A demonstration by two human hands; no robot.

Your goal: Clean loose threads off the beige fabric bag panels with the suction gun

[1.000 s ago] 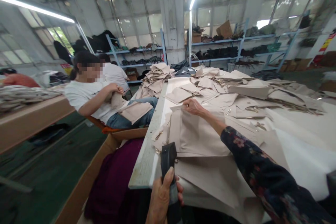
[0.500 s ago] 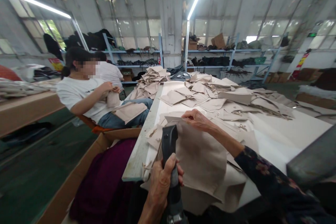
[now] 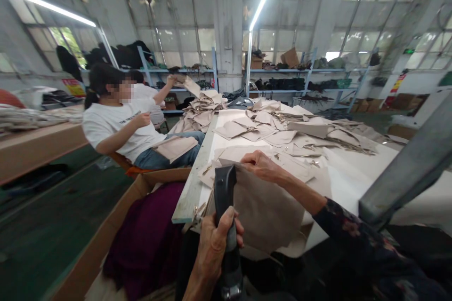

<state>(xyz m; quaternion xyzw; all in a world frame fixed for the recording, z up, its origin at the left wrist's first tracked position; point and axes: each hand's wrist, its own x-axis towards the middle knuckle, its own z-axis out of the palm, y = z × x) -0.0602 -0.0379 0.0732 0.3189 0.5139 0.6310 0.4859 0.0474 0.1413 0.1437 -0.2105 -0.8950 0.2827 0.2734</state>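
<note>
Left hand (image 3: 211, 241) wraps firmly round the black tool (image 3: 223, 193); right hand (image 3: 259, 165) pinches the cloth (image 3: 268, 209) by its top edge, right beside the tool's head; the cloth droops at the worktop (image 3: 189, 200), so its weight could skew that edge; fingertips this near could get nipped.

1. Tool (image 3: 225, 188): black, smooth, faintly glossy, plastic-looking; shiny metal fitting (image 3: 232, 290).
2. Beige piece (image 3: 268, 211): smooth, matt, cloth-like.
3. Box (image 3: 102, 244): matt cardboard.
4. Purple bundle (image 3: 151, 235): soft matt cloth.
5. Post (image 3: 409, 171): dull grey metal.
</note>
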